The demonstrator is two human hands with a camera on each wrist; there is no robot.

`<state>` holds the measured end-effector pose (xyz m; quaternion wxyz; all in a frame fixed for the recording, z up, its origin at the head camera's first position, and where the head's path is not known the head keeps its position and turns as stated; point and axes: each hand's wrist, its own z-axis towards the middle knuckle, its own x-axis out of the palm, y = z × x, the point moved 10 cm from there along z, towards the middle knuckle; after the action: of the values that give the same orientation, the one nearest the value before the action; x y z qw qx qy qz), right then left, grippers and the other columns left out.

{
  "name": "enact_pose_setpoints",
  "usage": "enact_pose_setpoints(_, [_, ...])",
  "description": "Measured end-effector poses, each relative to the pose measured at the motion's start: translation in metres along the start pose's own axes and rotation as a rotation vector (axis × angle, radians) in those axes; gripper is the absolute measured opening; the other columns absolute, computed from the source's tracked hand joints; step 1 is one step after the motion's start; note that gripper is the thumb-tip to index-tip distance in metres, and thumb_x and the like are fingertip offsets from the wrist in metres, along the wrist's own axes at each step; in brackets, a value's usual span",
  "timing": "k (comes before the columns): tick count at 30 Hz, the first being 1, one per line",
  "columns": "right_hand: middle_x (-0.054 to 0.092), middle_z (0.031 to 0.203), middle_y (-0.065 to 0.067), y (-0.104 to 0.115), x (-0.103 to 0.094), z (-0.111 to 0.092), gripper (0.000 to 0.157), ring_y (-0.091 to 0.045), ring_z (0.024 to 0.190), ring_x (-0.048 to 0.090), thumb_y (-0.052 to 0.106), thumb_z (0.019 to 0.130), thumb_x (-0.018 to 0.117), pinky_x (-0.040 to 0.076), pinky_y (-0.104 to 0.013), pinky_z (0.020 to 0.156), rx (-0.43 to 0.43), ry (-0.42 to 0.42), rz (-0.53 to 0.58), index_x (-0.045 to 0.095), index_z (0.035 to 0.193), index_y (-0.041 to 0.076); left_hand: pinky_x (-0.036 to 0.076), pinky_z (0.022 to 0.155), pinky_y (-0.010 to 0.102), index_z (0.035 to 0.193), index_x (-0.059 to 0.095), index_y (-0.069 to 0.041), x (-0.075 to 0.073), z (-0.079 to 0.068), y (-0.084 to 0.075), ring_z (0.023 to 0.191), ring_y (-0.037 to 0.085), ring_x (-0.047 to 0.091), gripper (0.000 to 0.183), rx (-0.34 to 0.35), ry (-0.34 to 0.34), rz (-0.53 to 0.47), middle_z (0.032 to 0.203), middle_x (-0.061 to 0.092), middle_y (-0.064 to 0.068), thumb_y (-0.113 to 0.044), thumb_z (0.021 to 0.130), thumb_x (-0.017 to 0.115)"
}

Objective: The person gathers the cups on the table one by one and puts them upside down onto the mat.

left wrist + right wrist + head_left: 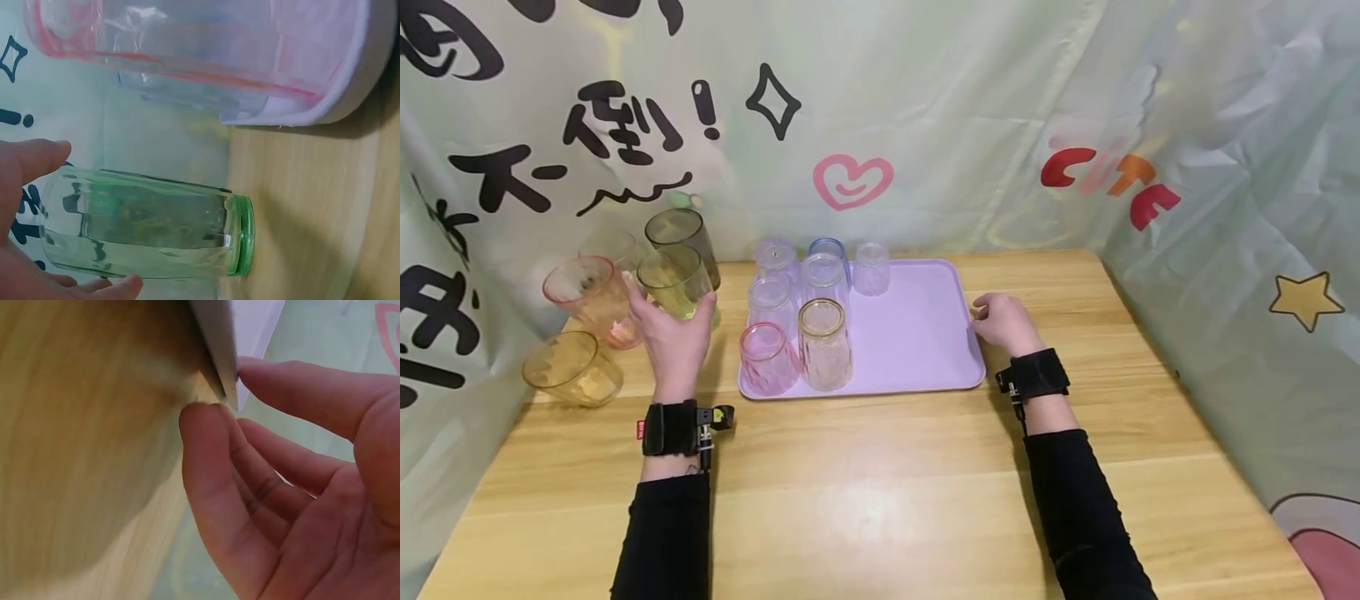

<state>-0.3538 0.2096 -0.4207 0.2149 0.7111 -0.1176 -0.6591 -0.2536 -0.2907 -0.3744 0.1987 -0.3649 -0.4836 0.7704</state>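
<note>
On the left, my left hand [673,346] reaches round a green-tinted glass [676,287], thumb at one side and fingers at the other. In the left wrist view this glass [150,225] stands on its thick base, and a gap shows between it and the thumb tip. My right hand [1006,323] pinches the right edge of a lilac tray [917,333]. The right wrist view shows the thumb against the tray's rim [231,362], with the forefinger curled just below. Several glasses occupy the tray's left half, including a pink one [767,367] and an amber-rimmed one [825,354] in front.
Around my left hand stand a pink glass [587,292], an amber glass [576,375] and a dark grey glass [696,237]. A small clear glass [872,271] sits at the tray's back. A printed cloth [955,150] hangs behind the wooden table [865,492].
</note>
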Motion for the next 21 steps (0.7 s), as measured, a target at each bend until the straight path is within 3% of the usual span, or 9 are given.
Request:
enact_pose_setpoints(5, [0.065,0.092,-0.013,0.001,0.005,0.003,0.035,-0.021,0.077,0.056,0.009,0.078,0.055,0.049,-0.035,0.066,-0.001,0.032,0.004,0.060,0.112,0.000,0.013,0.108,0.027,0.145,-0.001,-0.015,0.005,0.010,0.012,0.128,0.011,0.014,0.104,-0.092,0.047,0.000,0.149,0.012,0.009,-0.049,0.074,0.068])
enact_pose_setpoints(12, [0.063,0.092,-0.015,-0.002,0.008,0.003,0.035,-0.016,0.064,0.058,0.006,0.080,0.052,0.051,-0.031,0.058,0.021,0.057,0.068,0.057,0.114,-0.001,0.013,0.107,0.025,0.143,0.009,-0.016,0.008,0.022,0.012,0.126,0.008,0.016,0.098,-0.084,0.018,0.022,0.146,0.019,0.006,-0.046,0.073,0.070])
enact_pose_setpoints(21, [0.059,0.095,-0.016,-0.006,0.017,0.003,0.035,-0.017,0.060,0.059,0.006,0.084,0.050,0.053,-0.029,0.052,0.071,0.099,0.148,0.053,0.118,-0.001,0.012,0.107,0.025,0.143,0.008,-0.017,0.012,0.025,0.018,0.126,0.009,0.016,0.098,-0.090,0.017,0.039,0.146,0.021,0.006,-0.045,0.073,0.071])
